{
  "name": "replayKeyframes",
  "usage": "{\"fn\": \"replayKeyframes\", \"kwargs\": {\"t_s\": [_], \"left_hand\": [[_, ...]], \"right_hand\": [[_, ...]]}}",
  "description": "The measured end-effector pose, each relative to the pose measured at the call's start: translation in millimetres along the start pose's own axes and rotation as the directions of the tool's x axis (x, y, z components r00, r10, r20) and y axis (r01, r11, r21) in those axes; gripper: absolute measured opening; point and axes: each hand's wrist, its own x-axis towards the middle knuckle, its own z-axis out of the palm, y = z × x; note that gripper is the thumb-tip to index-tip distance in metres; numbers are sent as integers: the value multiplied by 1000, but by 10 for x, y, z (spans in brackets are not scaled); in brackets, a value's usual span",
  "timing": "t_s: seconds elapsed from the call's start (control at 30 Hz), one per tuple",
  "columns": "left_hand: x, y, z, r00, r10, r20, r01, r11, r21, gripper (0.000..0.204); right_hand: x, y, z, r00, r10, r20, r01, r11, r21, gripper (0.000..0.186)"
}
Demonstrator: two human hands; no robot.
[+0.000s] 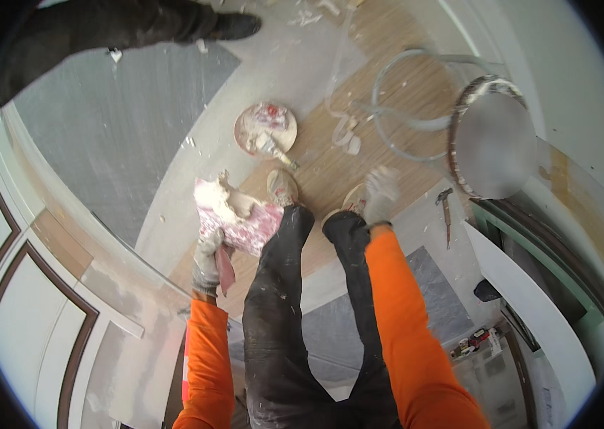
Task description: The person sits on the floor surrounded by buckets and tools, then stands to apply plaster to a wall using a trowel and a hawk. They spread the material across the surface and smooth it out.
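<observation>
My left hand (207,261), in a pale work glove, grips a pink, white-smeared board (248,230) with a heap of cream paste (223,196) on it; a pinkish flap hangs beside the fingers. My right hand (380,193), also gloved, is blurred above my right shoe, apart from the board; I cannot make out its fingers or whether it holds anything. Just beyond my left shoe (282,187) sits a round container (248,127) smeared with paste, with a paste-covered tool (273,150) lying in it.
Another person's dark-clad leg (102,28) is at the top left. A clear hose (380,71) coils beside a round, brown-rimmed object (491,143). A hammer (446,218) lies at right. Panelled white boards (30,336) line the left; a curved white board (531,300) is at right.
</observation>
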Motion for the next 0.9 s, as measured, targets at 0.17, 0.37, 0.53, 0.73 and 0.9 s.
{"fn": "replayKeyframes", "kwargs": {"t_s": [0.17, 0.37, 0.53, 0.73, 0.9], "left_hand": [[-782, -44, 147, 1000, -8, 7, 8, 996, 94, 39], [-1354, 305, 1235, 995, -55, 89, 43, 990, 132, 38], [-1734, 730, 1343, 980, -158, 125, 120, 956, 269, 31], [-2177, 1277, 1785, 961, -235, 145, 131, 851, 508, 21], [-2505, 1536, 2244, 949, -202, 244, 14, 796, 605, 20]], "right_hand": [[-72, -2207, 690, 841, 446, -308, -121, 708, 696, 60], [106, -2651, 928, 879, 340, -335, -55, 771, 635, 73], [-537, -2277, 1183, 907, 330, -262, -127, 807, 577, 70], [-1720, -1910, 1373, 658, 748, -89, -376, 428, 822, 78], [-2539, -2589, 1476, 693, 712, -113, -422, 529, 736, 77]]}}
